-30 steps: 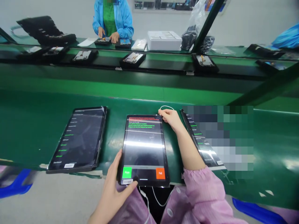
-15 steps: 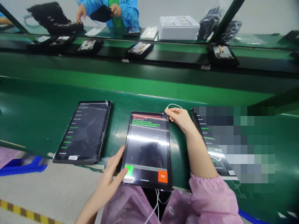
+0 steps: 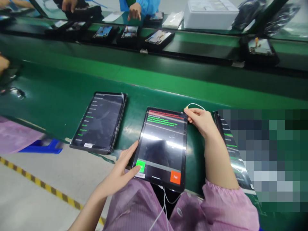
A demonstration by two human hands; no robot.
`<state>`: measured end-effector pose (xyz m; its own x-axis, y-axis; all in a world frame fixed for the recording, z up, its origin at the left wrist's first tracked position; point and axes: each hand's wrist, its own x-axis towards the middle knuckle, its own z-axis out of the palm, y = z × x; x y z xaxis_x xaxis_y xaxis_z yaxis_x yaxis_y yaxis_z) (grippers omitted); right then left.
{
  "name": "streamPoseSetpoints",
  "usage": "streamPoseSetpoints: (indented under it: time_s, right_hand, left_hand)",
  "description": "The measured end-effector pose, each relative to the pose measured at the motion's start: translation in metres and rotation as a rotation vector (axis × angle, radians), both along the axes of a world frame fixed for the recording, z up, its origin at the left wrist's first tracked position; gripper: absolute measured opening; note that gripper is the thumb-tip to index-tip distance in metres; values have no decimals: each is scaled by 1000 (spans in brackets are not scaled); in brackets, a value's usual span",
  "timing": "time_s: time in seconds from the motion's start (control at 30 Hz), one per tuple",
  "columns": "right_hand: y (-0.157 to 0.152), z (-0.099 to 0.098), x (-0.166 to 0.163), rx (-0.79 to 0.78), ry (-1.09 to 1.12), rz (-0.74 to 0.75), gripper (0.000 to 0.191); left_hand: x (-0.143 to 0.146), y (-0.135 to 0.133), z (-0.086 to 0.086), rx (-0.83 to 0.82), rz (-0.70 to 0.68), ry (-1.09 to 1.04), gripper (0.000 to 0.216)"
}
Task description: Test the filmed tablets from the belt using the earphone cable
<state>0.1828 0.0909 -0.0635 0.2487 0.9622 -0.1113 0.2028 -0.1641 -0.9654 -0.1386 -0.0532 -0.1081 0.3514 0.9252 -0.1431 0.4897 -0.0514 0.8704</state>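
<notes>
A black tablet (image 3: 163,146) lies on the green conveyor belt (image 3: 60,96) in front of me, its screen showing red and green text, a green button at lower left and an orange Fail button at lower right. My left hand (image 3: 122,171) rests at the tablet's near left corner, thumb on the green button. My right hand (image 3: 201,122) pinches a white cable (image 3: 195,105) at the tablet's far right corner. More white cable (image 3: 163,202) hangs below the near edge.
A second tablet (image 3: 101,122) lies to the left and a third (image 3: 231,150) to the right, partly blurred out. Beyond, another belt carries black trays with parts (image 3: 158,37); a person's hand (image 3: 134,11) works there. Yellow-black floor tape (image 3: 43,184) runs lower left.
The view has swung left and down, so everything sits further right in frame. My left thumb moved from the tablet's bottom edge onto the green button. My right hand stays at the far corner.
</notes>
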Motion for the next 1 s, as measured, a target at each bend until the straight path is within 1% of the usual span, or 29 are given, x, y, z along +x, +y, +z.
streamPoseSetpoints:
  time_s: [0.17,0.27,0.37,0.47,0.53,0.63,0.77,0.9,1.0]
  right_hand:
    - [-1,1,-2,-9,5,-13,52]
    - [-2,4,-5,-30,18,-41,57]
    - [-2,8,-7,-64,27,-37,63]
    - [0,11,-7,-110,-8,-9,62]
    - [0,13,-8,-126,-41,1,58]
    - [0,15,-9,-128,-63,-6,56]
    - [1,17,-10,-128,-80,-11,51]
    - [4,19,-8,-135,-143,-43,48]
    - [6,19,-7,-142,-153,-36,50]
  left_hand:
    - [2,0,5,5,-6,22,63]
    - [3,-1,5,36,-21,9,63]
    - [3,-1,6,54,-29,-17,64]
    - [5,-1,7,78,-18,-32,65]
    - [8,-1,9,75,9,-32,63]
    - [16,2,12,70,97,-13,58]
    - [27,13,12,107,193,-12,54]
    - [33,31,12,151,223,-36,47]
    - [39,43,15,171,238,-56,45]
